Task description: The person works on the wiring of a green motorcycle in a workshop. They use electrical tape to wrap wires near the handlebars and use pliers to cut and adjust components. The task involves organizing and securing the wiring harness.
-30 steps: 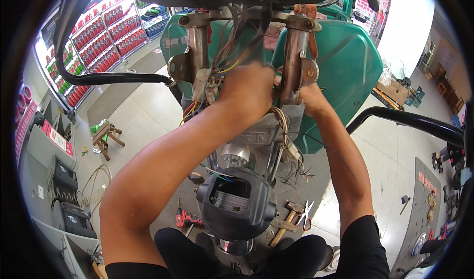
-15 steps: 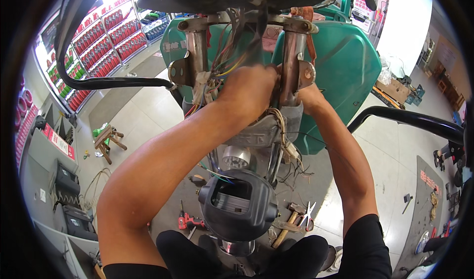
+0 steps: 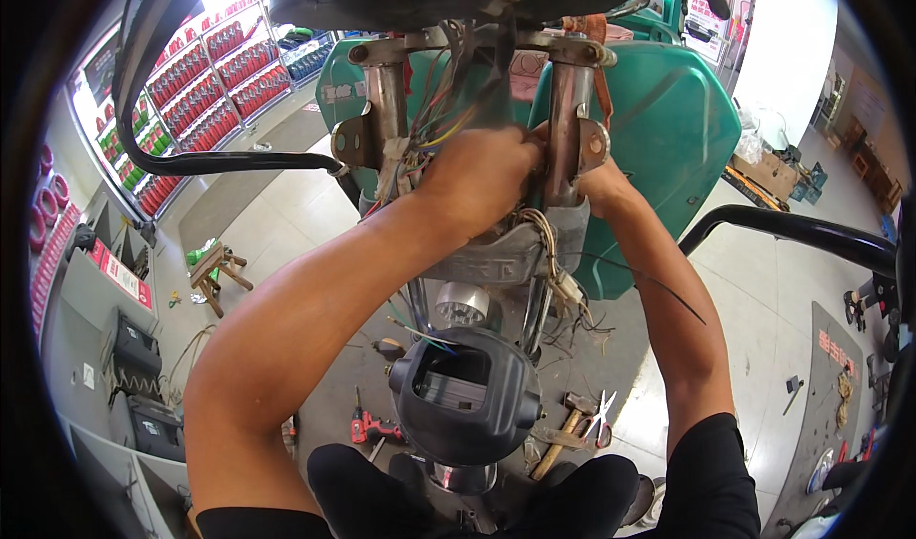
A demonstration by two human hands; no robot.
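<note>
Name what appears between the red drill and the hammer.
In the head view, a black housing appears between the red drill and the hammer.

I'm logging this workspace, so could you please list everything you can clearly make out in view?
Fork tubes: two, metallic, upper centre
Wires: many, multicoloured, mostly between tubes
Panels: two, green, behind tubes
Bars: two, black, left and right
Housing: one, black, lower centre
Round part: one, silver, above housing
Drill: one, red and black, left of housing
Hammer: one, brown, right of housing
Scissors: one, red-handled, beside hammer
Stool: one, brown, left floor
Rack goods: many, red and green, upper left
Cases: two, black, far left
Sleeves: two, black, lower edge
Left hand: one, bare, between tubes
Right hand: one, bare, at right tube
</note>
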